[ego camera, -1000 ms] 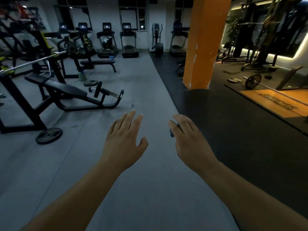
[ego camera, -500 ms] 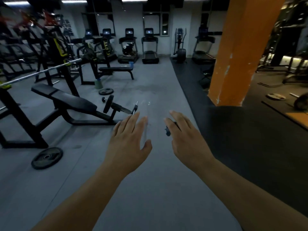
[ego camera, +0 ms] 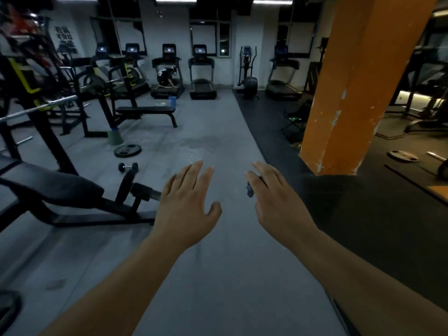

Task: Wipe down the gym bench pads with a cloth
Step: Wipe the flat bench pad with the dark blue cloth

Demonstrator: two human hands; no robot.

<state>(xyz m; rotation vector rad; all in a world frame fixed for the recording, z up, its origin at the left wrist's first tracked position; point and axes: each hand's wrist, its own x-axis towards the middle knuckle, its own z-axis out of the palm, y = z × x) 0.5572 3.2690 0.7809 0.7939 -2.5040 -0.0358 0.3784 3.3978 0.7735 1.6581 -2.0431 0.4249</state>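
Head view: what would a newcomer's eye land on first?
The left hand and right hand reach out mid-frame over the grey floor, the left open, a small dark scrap at the right's fingers. Then the orange pillar at right, and the black bench low at left.

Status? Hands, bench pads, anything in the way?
Left hand open, empty. Right hand fingers straight; small dark item at its edge, grip unclear. Bench pad ahead left, untouched. Dumbbell and weight plate on floor nearby.
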